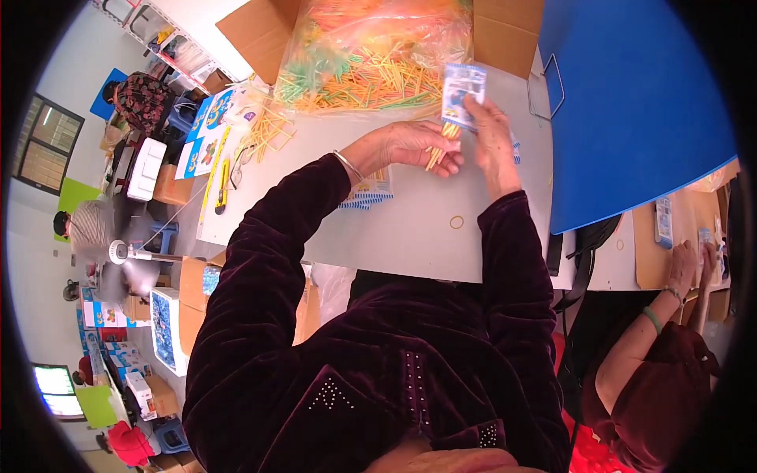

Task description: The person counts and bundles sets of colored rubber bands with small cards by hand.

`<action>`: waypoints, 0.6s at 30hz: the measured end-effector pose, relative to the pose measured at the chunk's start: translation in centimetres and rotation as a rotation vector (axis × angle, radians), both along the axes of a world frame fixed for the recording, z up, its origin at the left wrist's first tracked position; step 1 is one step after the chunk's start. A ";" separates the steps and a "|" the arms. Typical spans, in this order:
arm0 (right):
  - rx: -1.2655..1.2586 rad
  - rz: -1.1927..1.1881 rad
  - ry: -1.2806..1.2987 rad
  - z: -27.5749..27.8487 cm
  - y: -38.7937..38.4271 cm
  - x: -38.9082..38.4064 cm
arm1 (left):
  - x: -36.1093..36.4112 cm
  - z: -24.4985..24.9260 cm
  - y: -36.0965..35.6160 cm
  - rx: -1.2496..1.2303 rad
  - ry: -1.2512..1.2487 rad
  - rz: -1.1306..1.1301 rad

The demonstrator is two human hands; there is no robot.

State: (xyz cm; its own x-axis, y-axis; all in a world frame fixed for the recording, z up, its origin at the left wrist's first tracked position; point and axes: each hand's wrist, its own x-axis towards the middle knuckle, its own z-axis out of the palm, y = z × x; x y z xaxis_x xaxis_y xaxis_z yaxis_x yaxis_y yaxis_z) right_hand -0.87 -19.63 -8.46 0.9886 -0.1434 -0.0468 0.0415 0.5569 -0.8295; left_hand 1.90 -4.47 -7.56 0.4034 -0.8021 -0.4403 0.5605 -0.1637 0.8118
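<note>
My right hand (pixel 492 135) grips a small blue-and-white printed packet (pixel 464 83), thumb across its front. A few thin yellow sticks (pixel 438 154) reach out from the packet's lower end. My left hand (pixel 422 147), with a bracelet at the wrist, is closed around these sticks, its fingers curled beneath them. Below my left forearm, more blue-and-white packets (pixel 369 193) lie in a pile on the white table (pixel 410 236). A rubber band (pixel 456 222) rests on the tabletop below my hands.
Ahead stands a cardboard box (pixel 505 35) with a clear bag of coloured sticks (pixel 363 75). Loose sticks (pixel 272 134), glasses (pixel 240 165) and a yellow cutter (pixel 222 189) lie at left. A blue panel (pixel 639 118) borders the right; beyond it a co-worker's hands (pixel 686 264) handle packets.
</note>
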 end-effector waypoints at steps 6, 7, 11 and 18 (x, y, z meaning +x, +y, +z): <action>-0.207 -0.020 -0.021 -0.7 -2.9 -1.6 | 2.4 0.1 1.1 -0.133 0.000 0.195; -0.243 0.041 0.011 -1.2 -2.7 -2.0 | 2.5 0.9 1.0 -0.168 -0.013 0.305; -0.205 0.166 0.053 -0.6 -1.8 -3.7 | 2.4 4.0 0.5 -0.228 -0.167 0.507; -0.256 0.400 0.071 -2.0 -2.5 -3.3 | 2.1 5.4 0.5 -0.256 -0.432 0.477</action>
State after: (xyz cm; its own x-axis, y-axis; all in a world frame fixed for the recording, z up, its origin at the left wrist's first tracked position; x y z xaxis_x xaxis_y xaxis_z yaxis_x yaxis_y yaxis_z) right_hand -4.13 -22.11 -10.41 0.9642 0.2317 -0.1289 -0.1959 0.2949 -0.9352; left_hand 3.98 -3.97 -2.16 0.8345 -0.5507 0.0189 0.1413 0.2471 0.9586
